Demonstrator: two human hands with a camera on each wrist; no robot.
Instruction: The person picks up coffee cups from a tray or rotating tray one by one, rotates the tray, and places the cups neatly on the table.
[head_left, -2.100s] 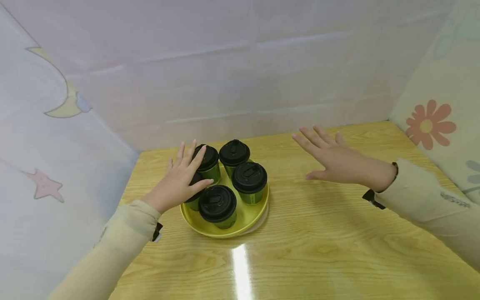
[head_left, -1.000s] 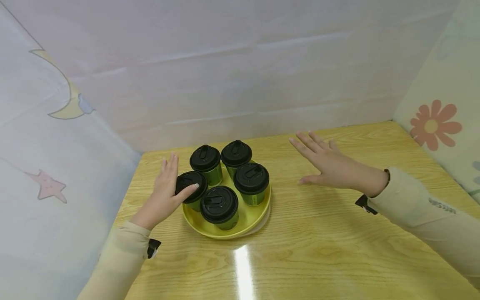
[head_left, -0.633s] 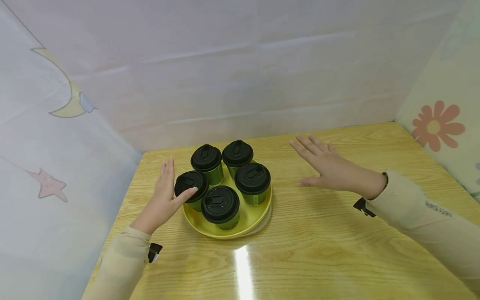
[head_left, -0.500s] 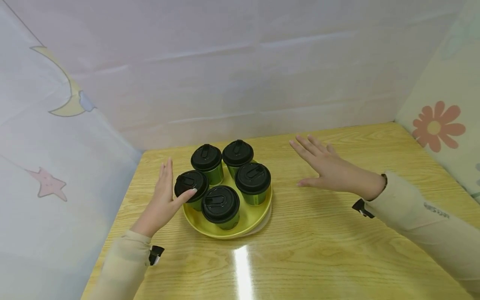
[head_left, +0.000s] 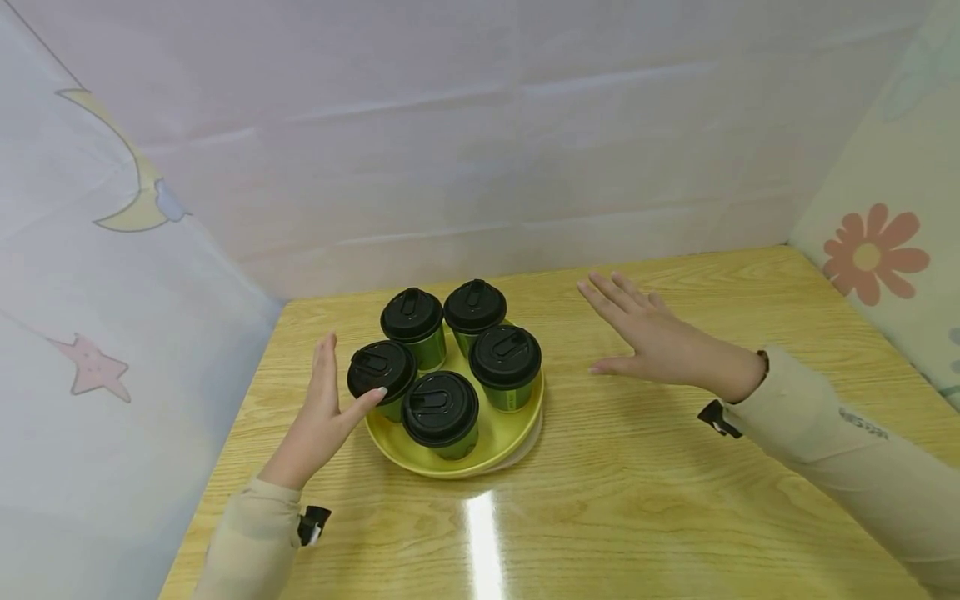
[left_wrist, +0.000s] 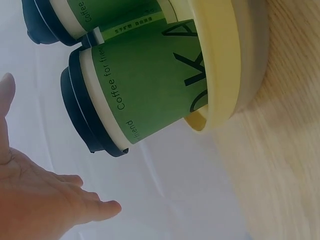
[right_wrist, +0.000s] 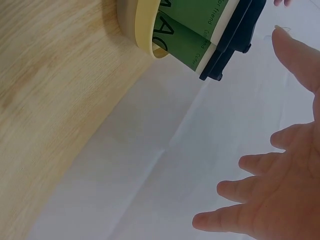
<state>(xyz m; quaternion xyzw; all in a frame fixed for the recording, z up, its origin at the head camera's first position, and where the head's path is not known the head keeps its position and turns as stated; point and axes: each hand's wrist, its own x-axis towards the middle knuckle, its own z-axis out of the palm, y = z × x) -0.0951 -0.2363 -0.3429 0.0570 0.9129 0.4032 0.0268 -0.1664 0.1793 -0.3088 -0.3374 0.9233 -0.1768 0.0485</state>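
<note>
Several green paper coffee cups with black lids stand upright on a round yellow tray point(head_left: 491, 446). My left hand point(head_left: 318, 417) is beside the leftmost cup point(head_left: 382, 371), its thumb overlapping that lid in the head view. In the left wrist view, a gap shows between the left hand point(left_wrist: 45, 195) and the nearest cup point(left_wrist: 145, 75). My right hand point(head_left: 652, 337) hovers with spread fingers to the right of the tray, apart from the nearest cup point(head_left: 506, 367). The right wrist view shows the right hand point(right_wrist: 270, 175) holding nothing, with cups point(right_wrist: 190, 40) beyond the thumb.
The tray sits on a pale round base point(head_left: 525, 450) on the wood-grain table point(head_left: 637, 500). A pale cloth wall point(head_left: 487, 167) rises behind the table. Printed side panels point(head_left: 97, 283) stand at left and right, the right one with a red flower point(head_left: 866, 254).
My left hand has drawn back from over the cups toward the left and nearer the body. The right hand has shifted slightly left and down. The cups and tray look unmoved.
</note>
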